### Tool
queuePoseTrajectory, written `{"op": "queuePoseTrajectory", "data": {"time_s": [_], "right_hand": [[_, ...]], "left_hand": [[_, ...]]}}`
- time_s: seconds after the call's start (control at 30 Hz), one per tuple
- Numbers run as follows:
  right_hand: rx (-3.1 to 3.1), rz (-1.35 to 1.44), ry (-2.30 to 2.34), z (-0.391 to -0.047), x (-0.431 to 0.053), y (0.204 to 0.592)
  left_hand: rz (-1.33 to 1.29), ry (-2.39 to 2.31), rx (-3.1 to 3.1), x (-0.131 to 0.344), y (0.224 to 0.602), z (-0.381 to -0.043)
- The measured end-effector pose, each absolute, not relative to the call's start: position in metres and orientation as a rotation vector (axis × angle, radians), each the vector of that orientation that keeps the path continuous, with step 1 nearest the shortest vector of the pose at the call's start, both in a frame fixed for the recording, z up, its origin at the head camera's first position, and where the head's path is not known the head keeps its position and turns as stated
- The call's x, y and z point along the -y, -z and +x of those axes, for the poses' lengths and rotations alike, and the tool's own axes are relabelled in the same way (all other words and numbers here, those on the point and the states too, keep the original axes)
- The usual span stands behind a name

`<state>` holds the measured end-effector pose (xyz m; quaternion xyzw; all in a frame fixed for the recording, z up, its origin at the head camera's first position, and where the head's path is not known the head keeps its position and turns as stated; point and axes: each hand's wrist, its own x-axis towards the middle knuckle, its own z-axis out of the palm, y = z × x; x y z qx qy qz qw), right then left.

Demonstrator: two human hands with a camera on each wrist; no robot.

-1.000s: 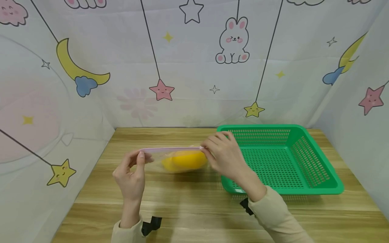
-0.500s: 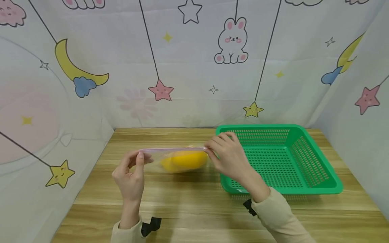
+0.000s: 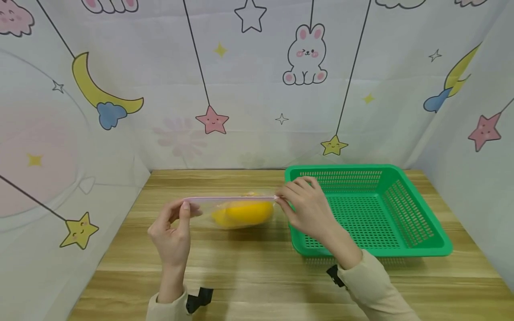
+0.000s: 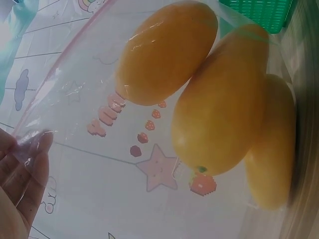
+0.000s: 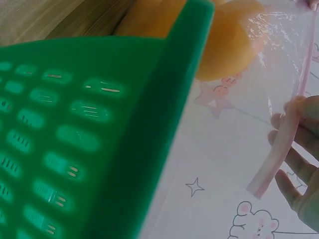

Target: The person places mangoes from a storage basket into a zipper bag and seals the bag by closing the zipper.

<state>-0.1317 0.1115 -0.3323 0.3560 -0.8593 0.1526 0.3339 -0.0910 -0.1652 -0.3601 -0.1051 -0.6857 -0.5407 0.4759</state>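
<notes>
A clear zip bag (image 3: 204,218) with a pink zip strip (image 3: 233,197) hangs between the two hands, its top edge stretched straight. Inside are three yellow mangoes (image 4: 224,107), grouped at the bottom of the bag in the left wrist view. My left hand (image 3: 172,232) pinches the strip's left corner between thumb and fingers. At the strip's right part, my right hand (image 3: 307,207) pinches it between thumb and fingertips. In the right wrist view, a short end of the strip sticks out past the fingers (image 5: 284,186). Strawberry prints show on the bag.
A green perforated basket (image 3: 369,253) stands on the wooden table (image 3: 257,285) at the right, with its left rim close under the right hand. A white patterned cloth (image 3: 249,80) rises behind the table and at both sides.
My right hand has slid a little rightward along the zip strip, toward its right end. The left hand and the mangoes stay nearly where they were.
</notes>
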Motion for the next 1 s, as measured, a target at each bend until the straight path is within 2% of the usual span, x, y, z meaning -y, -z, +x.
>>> {"op": "queuePoseTrajectory", "data": {"time_s": [1.0], "right_hand": [[2.260, 0.907, -0.400, -0.135, -0.134, 0.337]], "left_hand": [[-0.253, 1.343, 1.662, 0.167, 0.361, -0.091]]}}
